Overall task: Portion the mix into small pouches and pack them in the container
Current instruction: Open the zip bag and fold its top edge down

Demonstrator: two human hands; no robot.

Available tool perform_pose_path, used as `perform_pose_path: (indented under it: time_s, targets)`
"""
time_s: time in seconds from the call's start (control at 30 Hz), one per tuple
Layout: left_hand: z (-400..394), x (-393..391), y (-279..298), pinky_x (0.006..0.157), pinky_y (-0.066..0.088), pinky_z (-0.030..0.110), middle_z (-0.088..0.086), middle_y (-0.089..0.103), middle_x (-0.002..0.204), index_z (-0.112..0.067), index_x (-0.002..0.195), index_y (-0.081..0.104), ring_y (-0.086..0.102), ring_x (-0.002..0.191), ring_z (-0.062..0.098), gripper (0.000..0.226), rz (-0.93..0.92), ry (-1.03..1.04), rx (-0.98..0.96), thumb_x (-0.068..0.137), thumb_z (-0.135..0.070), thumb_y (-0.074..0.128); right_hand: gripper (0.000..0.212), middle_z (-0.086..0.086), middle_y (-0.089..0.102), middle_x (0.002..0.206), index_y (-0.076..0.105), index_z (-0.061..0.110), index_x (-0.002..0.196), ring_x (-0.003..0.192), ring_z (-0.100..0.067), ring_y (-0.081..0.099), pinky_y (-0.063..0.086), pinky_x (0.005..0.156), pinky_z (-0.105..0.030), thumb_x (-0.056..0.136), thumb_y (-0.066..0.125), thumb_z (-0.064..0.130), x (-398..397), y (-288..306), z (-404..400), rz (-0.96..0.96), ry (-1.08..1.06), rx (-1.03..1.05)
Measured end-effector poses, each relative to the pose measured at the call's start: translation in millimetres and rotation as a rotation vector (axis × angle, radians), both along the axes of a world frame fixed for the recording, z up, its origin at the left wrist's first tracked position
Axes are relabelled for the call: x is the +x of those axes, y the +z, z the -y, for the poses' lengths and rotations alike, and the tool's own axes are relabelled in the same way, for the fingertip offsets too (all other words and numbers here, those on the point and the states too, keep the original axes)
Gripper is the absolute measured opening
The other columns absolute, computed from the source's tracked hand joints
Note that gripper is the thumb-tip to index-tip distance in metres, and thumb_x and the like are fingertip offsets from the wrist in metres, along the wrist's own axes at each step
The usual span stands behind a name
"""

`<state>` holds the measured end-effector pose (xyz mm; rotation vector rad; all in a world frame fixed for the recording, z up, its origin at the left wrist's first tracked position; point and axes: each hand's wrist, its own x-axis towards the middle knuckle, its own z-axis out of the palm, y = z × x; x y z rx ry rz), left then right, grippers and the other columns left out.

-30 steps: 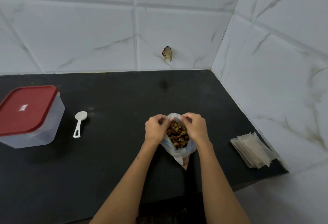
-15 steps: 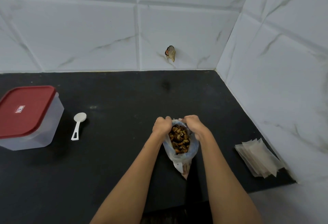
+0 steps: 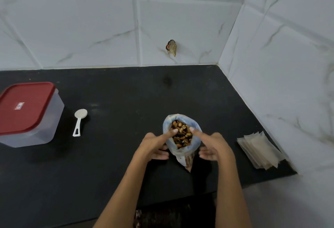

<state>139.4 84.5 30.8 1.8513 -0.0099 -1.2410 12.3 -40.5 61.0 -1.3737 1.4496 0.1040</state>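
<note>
A black bench (image 3: 108,155) meets white marble-look tiled walls (image 3: 81,29). At its left edge sits a red-lidded container (image 3: 27,114), a white scoop (image 3: 79,122) beside it. Near the front edge, the left hand (image 3: 153,146) and right hand (image 3: 213,146), fingers loosely extended, flank the open bag of mix (image 3: 181,135), fingertips at its rim. Empty pouches (image 3: 260,150) lie at the right edge.

A black bench (image 3: 112,155) fills the lower and middle frame, meeting white marbled wall tiles at the back and along the right. At the left edge stands a clear plastic container (image 3: 34,130) with a red lid (image 3: 23,106) closed on it. Just to its right lies a white scoop (image 3: 79,122), bowl toward the wall. Near the centre stands an open plastic bag (image 3: 180,148) of brown mix (image 3: 181,134). At the right edge, by the wall, lies a fanned stack of small pouches (image 3: 260,150).
</note>
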Motion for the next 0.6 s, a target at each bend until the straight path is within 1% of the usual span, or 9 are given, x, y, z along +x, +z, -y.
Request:
perform_pose_path:
  time_s: [0.03,0.1,0.17,0.23,0.3,0.33,0.43,0.5,0.6]
  targets:
    - [-2.8,-2.7,2.2,0.055,0.059,0.030,0.013,0.067,0.091,0.001,0.103,0.059,0.070,0.072,0.022,0.063,-0.057,-0.023,-0.017,0.068,-0.046,0.082,0.063,-0.017,0.066,0.090,0.049,0.000,0.116,0.074,-0.022,0.068,0.058,0.061,-0.030,0.078,0.075,0.044,-4.7,0.4,-4.4,0.049,0.002,0.086]
    - [-4.6,-7.1,3.3,0.058,0.060,0.030,0.016,0.070,0.091,0.005,0.105,0.062,0.071,0.073,0.023,0.052,-0.106,-0.006,-0.069,0.069,-0.025,0.086,0.054,-0.021,0.068,0.090,0.051,-0.005,0.116,0.074,-0.024,0.070,0.058,0.055,-0.029,0.078,0.078,0.021,-8.5,-4.0,-10.5,0.130,-0.013,0.156]
    - [-6.3,-12.0,1.9,0.059,0.060,0.030,0.019,0.071,0.090,0.008,0.106,0.062,0.071,0.075,0.025,0.038,-0.175,0.085,-0.159,0.074,-0.003,0.079,0.037,-0.023,0.069,0.090,0.056,-0.009,0.111,0.075,-0.025,0.070,0.058,0.054,-0.029,0.079,0.072,0.002,-11.5,-10.6,-12.2,0.228,-0.090,0.174]
    - [-8.0,-14.8,-2.4,0.059,0.061,0.032,0.021,0.070,0.091,0.008,0.106,0.061,0.071,0.077,0.027,0.031,-0.295,0.205,-0.250,0.077,0.009,0.071,0.020,-0.024,0.069,0.090,0.059,-0.009,0.101,0.077,-0.027,0.070,0.058,0.059,-0.030,0.081,0.064,-0.008,-16.7,-15.7,-12.3,0.347,-0.178,0.214]
    - [-9.2,-17.2,-6.4,0.061,0.061,0.035,0.022,0.069,0.091,0.007,0.106,0.059,0.069,0.081,0.030,0.027,-0.445,0.310,-0.324,0.080,0.013,0.065,0.011,-0.025,0.067,0.091,0.058,-0.010,0.095,0.080,-0.030,0.068,0.058,0.065,-0.034,0.084,0.056,-0.014,-23.6,-18.5,-13.0,0.447,-0.259,0.288]
    - [-9.6,-18.2,-8.7,0.065,0.061,0.036,0.022,0.069,0.087,0.006,0.104,0.059,0.067,0.083,0.030,0.023,-0.521,0.346,-0.352,0.082,0.013,0.062,0.012,-0.025,0.067,0.093,0.058,-0.010,0.095,0.083,-0.031,0.067,0.057,0.068,-0.035,0.086,0.052,-0.016,-26.8,-20.0,-13.8,0.485,-0.294,0.331]
    - [-12.6,-21.3,-11.3,0.087,0.052,0.038,0.018,0.070,0.070,0.002,0.090,0.061,0.063,0.085,0.027,0.012,-0.681,0.393,-0.395,0.088,0.011,0.054,0.022,-0.020,0.068,0.096,0.057,-0.007,0.105,0.090,-0.028,0.065,0.053,0.073,-0.036,0.090,0.044,-0.016,-34.3,-25.3,-19.3,0.577,-0.367,0.463]
    - [-12.8,-22.4,-10.8,0.091,0.047,0.039,0.019,0.070,0.072,0.003,0.086,0.061,0.063,0.086,0.028,0.013,-0.697,0.418,-0.404,0.088,0.011,0.051,0.025,-0.018,0.070,0.095,0.056,-0.005,0.111,0.092,-0.027,0.065,0.053,0.075,-0.036,0.091,0.044,-0.012,-38.0,-29.4,-21.2,0.616,-0.399,0.529]
    - [-9.9,-21.5,-6.7,0.079,0.051,0.037,0.019,0.066,0.085,0.004,0.089,0.060,0.063,0.084,0.028,0.013,-0.537,0.391,-0.349,0.087,0.012,0.050,0.025,-0.020,0.071,0.097,0.055,-0.006,0.115,0.092,-0.028,0.067,0.054,0.075,-0.036,0.091,0.051,-0.007,-36.7,-24.2,-19.2,0.572,-0.358,0.470]
